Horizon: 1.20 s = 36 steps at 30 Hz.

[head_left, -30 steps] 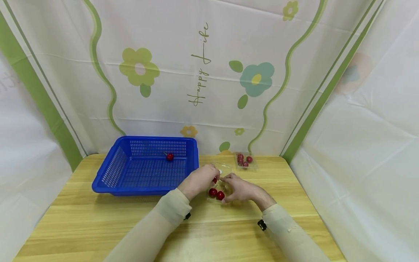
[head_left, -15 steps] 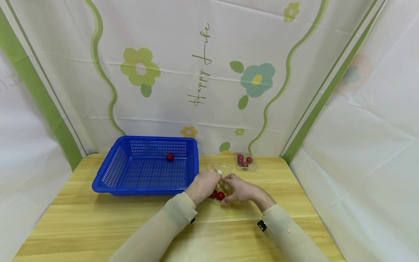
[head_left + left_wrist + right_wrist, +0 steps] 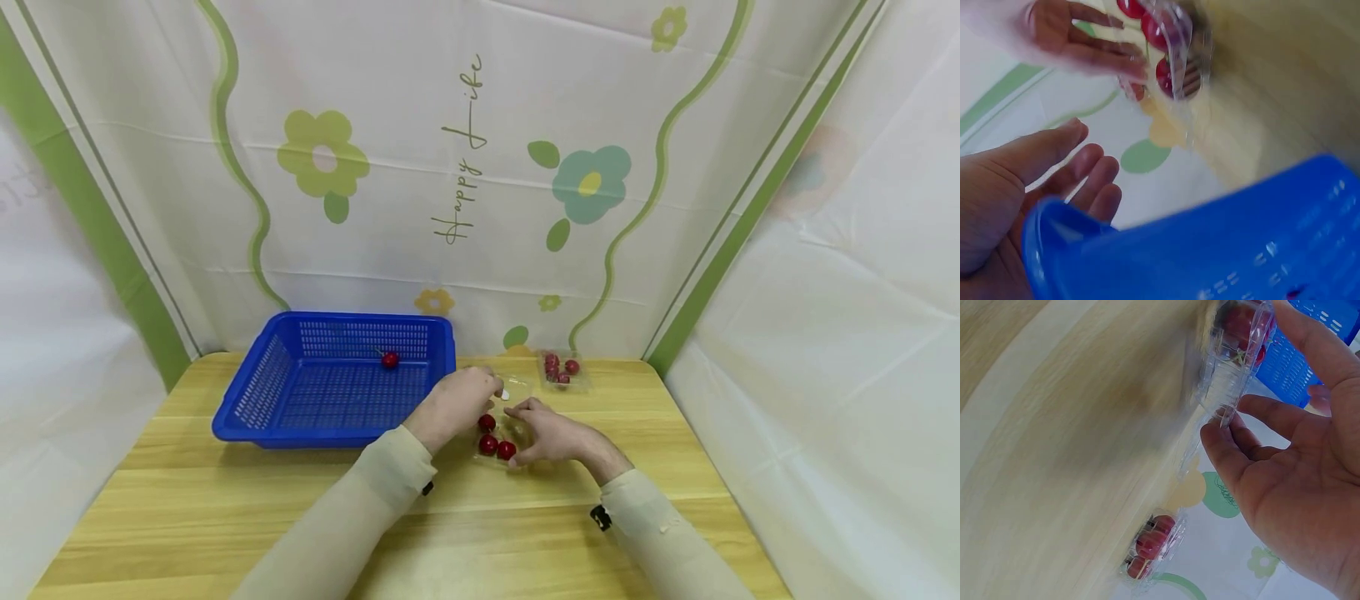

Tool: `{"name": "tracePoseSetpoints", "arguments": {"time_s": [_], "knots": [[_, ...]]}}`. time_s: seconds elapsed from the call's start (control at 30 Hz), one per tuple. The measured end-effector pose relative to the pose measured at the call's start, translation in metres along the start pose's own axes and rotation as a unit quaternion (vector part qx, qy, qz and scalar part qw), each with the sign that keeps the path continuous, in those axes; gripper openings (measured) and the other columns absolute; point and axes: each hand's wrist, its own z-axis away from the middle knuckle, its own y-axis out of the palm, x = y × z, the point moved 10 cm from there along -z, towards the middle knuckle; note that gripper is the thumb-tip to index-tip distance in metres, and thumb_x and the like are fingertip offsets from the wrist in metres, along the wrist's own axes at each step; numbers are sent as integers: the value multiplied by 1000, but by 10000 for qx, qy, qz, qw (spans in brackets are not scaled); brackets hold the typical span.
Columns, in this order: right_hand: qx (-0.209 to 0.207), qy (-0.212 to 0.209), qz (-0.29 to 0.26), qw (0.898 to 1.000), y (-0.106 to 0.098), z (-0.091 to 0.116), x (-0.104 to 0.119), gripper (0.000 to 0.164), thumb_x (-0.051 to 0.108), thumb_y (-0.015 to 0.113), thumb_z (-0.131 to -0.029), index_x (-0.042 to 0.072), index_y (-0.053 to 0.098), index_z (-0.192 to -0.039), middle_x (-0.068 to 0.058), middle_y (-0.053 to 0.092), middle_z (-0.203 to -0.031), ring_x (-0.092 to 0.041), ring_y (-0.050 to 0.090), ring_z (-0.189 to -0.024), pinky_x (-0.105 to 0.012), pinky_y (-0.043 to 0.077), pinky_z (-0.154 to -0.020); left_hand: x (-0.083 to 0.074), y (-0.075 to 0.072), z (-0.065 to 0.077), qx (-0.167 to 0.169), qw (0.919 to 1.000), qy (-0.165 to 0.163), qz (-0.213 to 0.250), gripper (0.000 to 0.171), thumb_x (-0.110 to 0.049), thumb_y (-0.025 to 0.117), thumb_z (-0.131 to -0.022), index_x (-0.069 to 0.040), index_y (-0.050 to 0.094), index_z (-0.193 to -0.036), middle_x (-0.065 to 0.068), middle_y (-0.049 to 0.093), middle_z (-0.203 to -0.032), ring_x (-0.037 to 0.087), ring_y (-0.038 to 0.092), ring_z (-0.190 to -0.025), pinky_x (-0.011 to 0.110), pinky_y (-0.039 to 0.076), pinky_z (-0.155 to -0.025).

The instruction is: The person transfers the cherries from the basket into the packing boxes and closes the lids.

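Note:
In the head view, a clear plastic box (image 3: 517, 429) lies on the table with its lid (image 3: 517, 385) folded back. Three red cherries (image 3: 487, 444) sit along its left side. My right hand (image 3: 553, 431) holds the box by its right side, thumb at the near end and fingers at the far end. Just above the box's left edge is my left hand (image 3: 459, 402), its fingers loosely bent. The left wrist view shows nothing between its thumb and fingers (image 3: 1104, 169). A blue basket (image 3: 330, 437) stands left of it, with one cherry (image 3: 390, 360) inside.
A second clear box (image 3: 577, 383) with several cherries stands at the table's back right. A white printed curtain (image 3: 390, 233) hangs right behind the wooden table (image 3: 495, 533). The basket's right rim is close beside the left forearm.
My left hand has dipped over the box and then drawn back up and left. A third cherry now shows in the box, uncovered by that hand. My right hand has stayed in place.

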Motion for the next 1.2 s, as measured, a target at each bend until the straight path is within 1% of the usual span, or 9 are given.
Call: {"name": "tracePoseSetpoints", "arguments": {"time_s": [0.07, 0.13, 0.33, 0.47, 0.63, 0.77, 0.87, 0.97, 1.2], "knots": [[-2, -9, 11, 10000, 0, 0, 0, 100, 26, 101, -94, -5, 49, -174, -30, 52, -170, -49, 56, -157, -68, 47, -136, 5, -5, 1, -37, 9999, -8, 159, 21, -14, 83, -111, -12, 86, -132, 7, 86, -134, 24, 84, -121, 36, 72, -104], [1, 17, -3, 10000, 0, 1, 0, 100, 26, 101, -94, -5, 49, -174, -30, 51, -170, -49, 55, -158, -68, 47, -137, 9, -9, 2, -63, 9995, -10, 314, 22, -14, 83, -111, -11, 85, -132, 8, 85, -135, 26, 84, -121, 38, 72, -105], [24, 118, -68, 9999, 0, 2, -2, 100, 26, 101, -95, -3, 49, -175, -29, 50, -172, -49, 54, -160, -67, 47, -137, 23, -22, 5, -134, 9982, 29, 578, 19, -18, 82, -113, -9, 86, -129, 10, 84, -128, 28, 84, -114, 41, 73, -100], [26, 143, -68, 9999, 1, 2, -3, 99, 25, 100, -95, -3, 49, -175, -29, 50, -171, -49, 54, -160, -67, 47, -137, 33, -30, 7, -112, 9973, -44, 726, 19, -22, 80, -115, -9, 86, -128, 10, 84, -131, 27, 83, -112, 41, 73, -98], [23, 147, -33, 9999, 1, 2, -2, 99, 24, 100, -95, -4, 49, -174, -29, 51, -171, -49, 54, -160, -68, 46, -137, 50, -38, 9, -46, 9970, -193, 751, 19, -23, 77, -117, -11, 86, -127, 9, 84, -132, 24, 81, -113, 41, 72, -98], [17, 153, -79, 9999, 1, 2, -2, 98, 23, 100, -95, -4, 49, -174, -30, 50, -171, -50, 53, -160, -68, 45, -138, 64, -45, 10, -84, 9975, -233, 663, 19, -22, 76, -117, -10, 86, -127, 8, 83, -129, 24, 79, -115, 41, 71, -100], [9, 156, -92, 9998, 1, 2, -3, 99, 21, 100, -94, -4, 48, -175, -30, 49, -172, -51, 52, -161, -69, 45, -138, 76, -49, 9, -59, 9976, -306, 614, 21, -24, 75, -118, -10, 85, -129, 8, 83, -128, 23, 79, -115, 41, 70, -102], [11, 160, -89, 9998, 1, 2, -3, 99, 22, 100, -94, -3, 48, -175, -31, 49, -173, -51, 51, -161, -69, 44, -138, 87, -51, 9, 37, 9970, -434, 635, 24, -27, 74, -118, -10, 85, -133, 8, 82, -130, 23, 79, -115, 42, 70, -104], [26, 175, -101, 9998, 2, 1, -1, 99, 21, 100, -95, -3, 47, -175, -30, 48, -173, -51, 51, -162, -69, 44, -138, 98, -58, 12, 136, 9947, -550, 860, 24, -26, 72, -120, -12, 84, -135, 9, 83, -136, 27, 80, -123, 47, 69, -111]]}}
